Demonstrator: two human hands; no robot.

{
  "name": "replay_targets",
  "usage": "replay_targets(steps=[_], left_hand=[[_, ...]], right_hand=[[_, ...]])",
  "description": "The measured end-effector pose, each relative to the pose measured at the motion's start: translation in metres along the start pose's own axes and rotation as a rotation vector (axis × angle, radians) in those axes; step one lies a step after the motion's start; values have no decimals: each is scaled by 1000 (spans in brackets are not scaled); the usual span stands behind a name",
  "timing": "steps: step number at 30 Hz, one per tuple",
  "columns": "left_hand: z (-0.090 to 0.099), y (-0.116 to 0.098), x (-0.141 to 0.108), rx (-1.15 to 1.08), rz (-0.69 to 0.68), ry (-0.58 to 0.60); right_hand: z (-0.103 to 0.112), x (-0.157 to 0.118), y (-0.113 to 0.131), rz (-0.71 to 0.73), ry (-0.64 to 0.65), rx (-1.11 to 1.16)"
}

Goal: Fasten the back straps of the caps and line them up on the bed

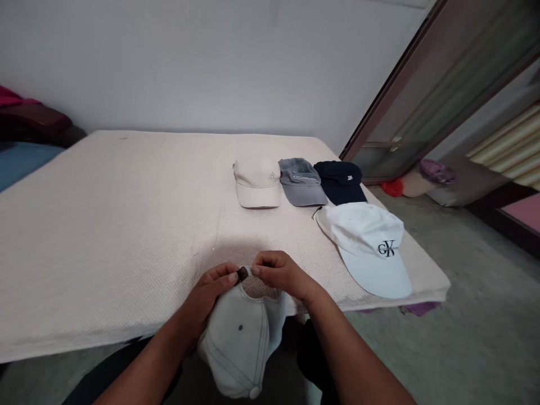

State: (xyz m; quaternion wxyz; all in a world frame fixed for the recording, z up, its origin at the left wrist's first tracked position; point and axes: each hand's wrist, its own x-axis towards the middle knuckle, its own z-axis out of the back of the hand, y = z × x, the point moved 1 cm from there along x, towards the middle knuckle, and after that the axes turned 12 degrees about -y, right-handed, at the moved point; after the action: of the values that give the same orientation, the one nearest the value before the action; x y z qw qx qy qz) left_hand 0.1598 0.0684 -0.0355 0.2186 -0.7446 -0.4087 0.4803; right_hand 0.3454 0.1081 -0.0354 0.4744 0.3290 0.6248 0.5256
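A pale grey-blue baseball cap (pixel 238 337) is held at the near edge of the table, its back opening turned away from me. My left hand (pixel 213 287) pinches the adjustment strap beside its dark buckle (pixel 242 274). Fingers of my right hand (pixel 282 273) are closed on the other part of the same strap. Beyond lie a cream cap (pixel 257 180), a grey cap (pixel 301 183) and a navy cap (pixel 341 181) in a row. Nearer on the right sits a white cap (pixel 367 242) with black letters, its brim towards me.
A cream textured cloth (pixel 126 225) covers the table, which meets a pale wall (pixel 189 62). Dark and blue items (pixel 29 154) stand at the far left. On the right are a door frame (pixel 392 84), grey floor (pixel 485 292) and a red item (pixel 392 187) on it.
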Motion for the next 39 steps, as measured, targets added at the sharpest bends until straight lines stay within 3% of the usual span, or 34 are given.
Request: replay_targets(steps=[17, 23, 29, 35, 39], left_hand=[[0, 0, 1, 47, -10, -26], [-4, 0, 2, 41, -3, -75], [-9, 3, 2, 67, -16, -42], [-4, 5, 2, 20, -3, -12], [-4, 4, 0, 5, 2, -20]], right_hand=[[-3, -1, -3, -11, 44, 82], [-2, -3, -2, -10, 65, 263], [-1, -4, -4, -8, 82, 343], [3, -2, -7, -41, 8, 364], [2, -3, -7, -60, 46, 323]])
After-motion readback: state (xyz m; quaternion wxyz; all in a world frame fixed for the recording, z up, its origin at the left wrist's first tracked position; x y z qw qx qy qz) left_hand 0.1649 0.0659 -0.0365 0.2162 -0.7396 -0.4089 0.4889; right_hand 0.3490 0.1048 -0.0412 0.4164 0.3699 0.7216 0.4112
